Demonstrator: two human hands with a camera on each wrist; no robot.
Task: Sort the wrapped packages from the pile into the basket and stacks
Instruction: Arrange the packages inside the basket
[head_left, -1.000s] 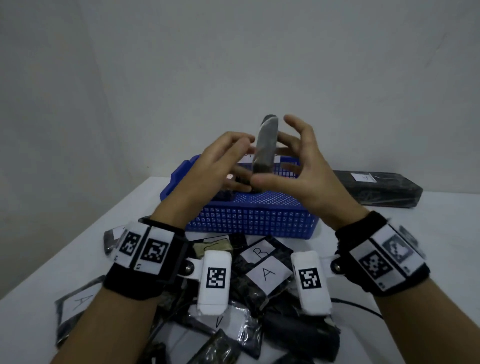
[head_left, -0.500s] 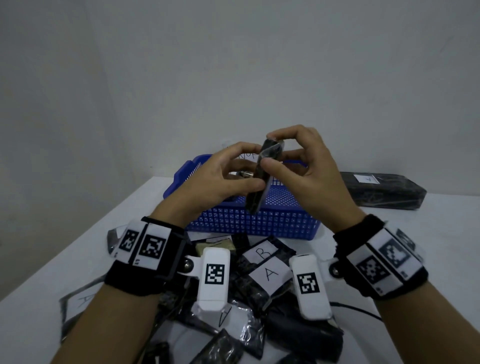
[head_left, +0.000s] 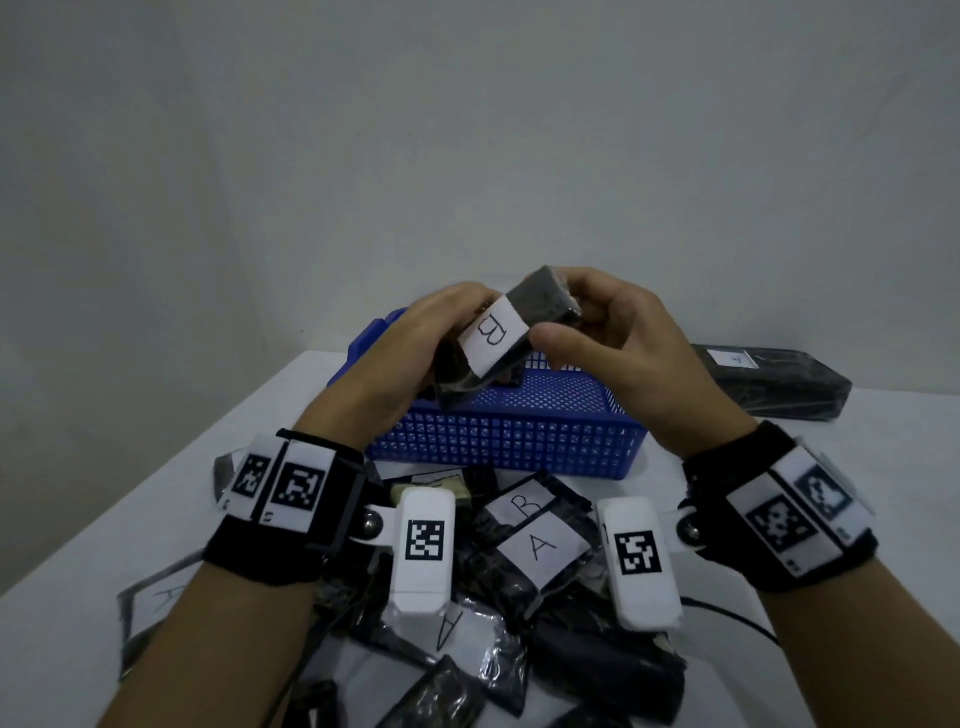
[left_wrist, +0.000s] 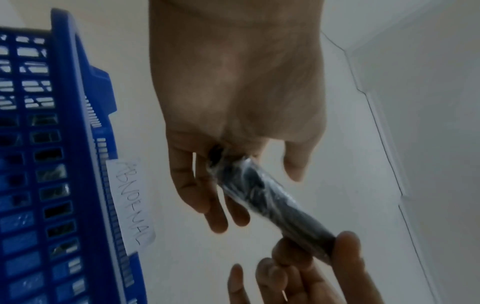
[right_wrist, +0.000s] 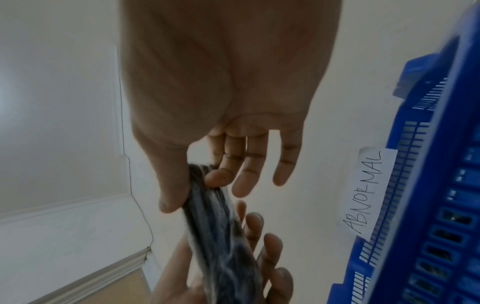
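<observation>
1. The held package (head_left: 511, 332), dark film-wrapped with a white label reading "B", is raised above the near-left part of the blue basket (head_left: 519, 441), tilted with its far end higher.
2. The left hand (head_left: 415, 348) grips the package's lower near end, fingers curled round it.
3. The right hand (head_left: 623, 338) pinches the upper far end between thumb and curled fingers.
4. The basket stands on the white tabletop (head_left: 130, 519), just beyond the pile (head_left: 519, 571); a paper tag reading "ABNORMAL" (left_wrist: 133, 203) hangs on its rim.
5. The pile of wrapped packages, labelled "A" and "B", lies at the near edge, below both wrists.
6. A long dark package (head_left: 769, 379) lies to the right of the basket, against the wall.
7. Bare tabletop shows left of the pile and on the right between the pile and the long package.
</observation>
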